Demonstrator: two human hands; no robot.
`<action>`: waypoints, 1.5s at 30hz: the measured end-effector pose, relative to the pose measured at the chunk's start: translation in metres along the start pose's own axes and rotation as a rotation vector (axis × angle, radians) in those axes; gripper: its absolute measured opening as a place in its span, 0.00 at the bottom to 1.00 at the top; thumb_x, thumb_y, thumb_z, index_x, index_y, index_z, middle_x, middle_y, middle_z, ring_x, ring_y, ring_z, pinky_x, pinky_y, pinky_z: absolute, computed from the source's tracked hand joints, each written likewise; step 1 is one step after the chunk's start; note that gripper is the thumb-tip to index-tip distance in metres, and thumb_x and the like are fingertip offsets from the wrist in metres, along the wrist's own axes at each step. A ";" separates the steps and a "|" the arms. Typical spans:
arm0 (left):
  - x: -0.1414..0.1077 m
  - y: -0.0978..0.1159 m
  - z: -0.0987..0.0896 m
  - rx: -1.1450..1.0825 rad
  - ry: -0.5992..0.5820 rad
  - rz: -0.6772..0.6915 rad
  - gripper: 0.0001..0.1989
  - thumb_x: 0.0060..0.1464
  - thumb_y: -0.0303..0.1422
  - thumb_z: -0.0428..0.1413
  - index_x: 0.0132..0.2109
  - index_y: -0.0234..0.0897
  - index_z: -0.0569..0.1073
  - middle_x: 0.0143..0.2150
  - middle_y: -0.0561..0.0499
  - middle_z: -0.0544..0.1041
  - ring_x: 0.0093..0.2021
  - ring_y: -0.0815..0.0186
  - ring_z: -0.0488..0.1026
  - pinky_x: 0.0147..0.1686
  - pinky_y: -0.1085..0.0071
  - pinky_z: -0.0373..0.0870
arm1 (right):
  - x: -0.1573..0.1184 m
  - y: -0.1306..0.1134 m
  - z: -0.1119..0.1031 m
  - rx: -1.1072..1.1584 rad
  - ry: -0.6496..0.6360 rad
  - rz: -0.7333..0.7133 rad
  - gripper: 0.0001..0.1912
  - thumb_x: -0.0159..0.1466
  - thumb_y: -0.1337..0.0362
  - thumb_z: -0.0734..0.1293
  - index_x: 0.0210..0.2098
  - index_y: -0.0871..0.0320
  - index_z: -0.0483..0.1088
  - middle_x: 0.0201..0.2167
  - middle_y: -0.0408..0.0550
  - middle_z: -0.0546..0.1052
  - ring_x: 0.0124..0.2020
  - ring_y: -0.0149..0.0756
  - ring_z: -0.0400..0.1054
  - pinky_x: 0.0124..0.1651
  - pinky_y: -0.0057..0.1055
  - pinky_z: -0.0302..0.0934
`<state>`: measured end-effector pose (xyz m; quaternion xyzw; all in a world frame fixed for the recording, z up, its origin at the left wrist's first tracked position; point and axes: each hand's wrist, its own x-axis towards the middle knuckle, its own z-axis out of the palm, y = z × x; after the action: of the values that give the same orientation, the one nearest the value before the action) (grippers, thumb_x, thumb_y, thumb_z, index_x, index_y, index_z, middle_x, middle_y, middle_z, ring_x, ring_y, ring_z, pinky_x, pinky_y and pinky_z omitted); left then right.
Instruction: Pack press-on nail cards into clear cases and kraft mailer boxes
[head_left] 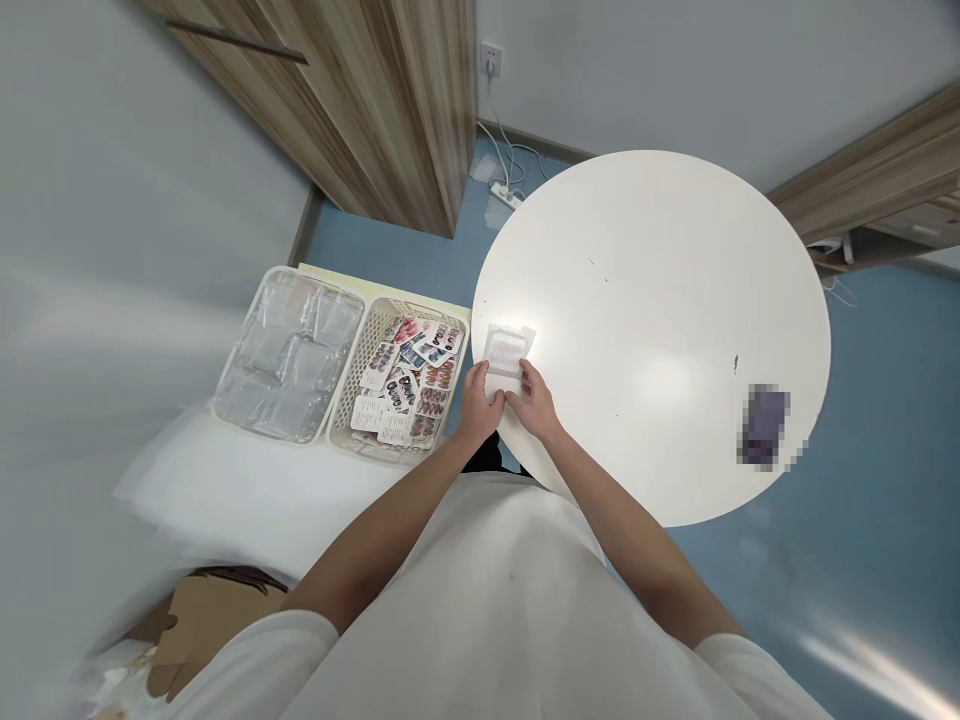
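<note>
A small see-through plastic case [507, 349], squarish with a raised middle, is held over the near left edge of the round white table. My left hand [480, 405] grips its lower left corner between closed fingers. At the lower right corner, my right hand [534, 405] pinches it in the same way, and the two thumbs nearly meet below it. Whether anything lies inside the case cannot be made out. To the left of my hands, a cream basket [345, 408] holds many cards of colourful press-on nails [401, 390].
A second white basket [220, 395], filled with clear plastic packs [289, 345], stands beside the first. On the right of the round table [645, 250] lies a pixelated dark object [763, 425]. Behind are a wooden cabinet [375, 110] and a power strip [506, 195]; cardboard [210, 620] lies lower left.
</note>
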<state>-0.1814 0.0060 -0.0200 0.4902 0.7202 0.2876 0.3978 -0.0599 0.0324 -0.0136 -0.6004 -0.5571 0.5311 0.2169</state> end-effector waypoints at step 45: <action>-0.331 -0.082 -0.064 0.272 0.670 -0.174 0.17 0.52 0.33 0.48 0.49 0.36 0.65 0.51 0.43 0.66 0.51 0.61 0.65 0.50 0.62 0.63 | -0.166 0.012 0.057 -0.445 -0.929 -0.413 0.18 0.56 0.60 0.61 0.45 0.59 0.65 0.44 0.52 0.71 0.42 0.37 0.67 0.43 0.34 0.61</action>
<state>-0.2084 -0.3340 0.0440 0.3543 0.8810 0.2991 0.0943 -0.0746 -0.1388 0.0222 -0.2126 -0.7990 0.5562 -0.0839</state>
